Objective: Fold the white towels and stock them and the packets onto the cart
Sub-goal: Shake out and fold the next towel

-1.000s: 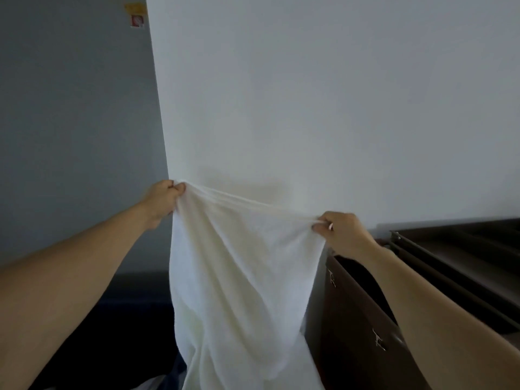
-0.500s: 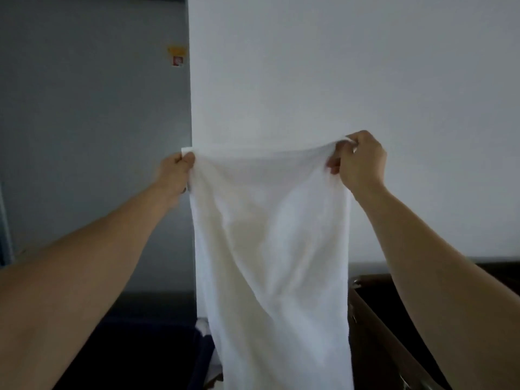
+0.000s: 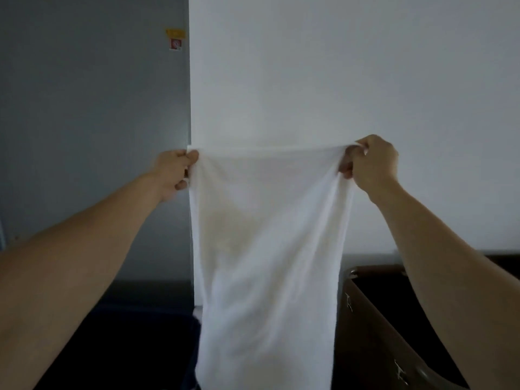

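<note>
Fingers: on the left hand [image 3: 174, 173] and right hand [image 3: 371, 164], each set is clamped on a top corner of the white towel [image 3: 267, 249].
Towel: stretched taut at centre, hanging down to 6 o'clock.
Cart: dark brown, seemingly the cart [image 3: 374, 327], at 4 o'clock.
Wall: white wall [image 3: 337, 80] behind.
</note>
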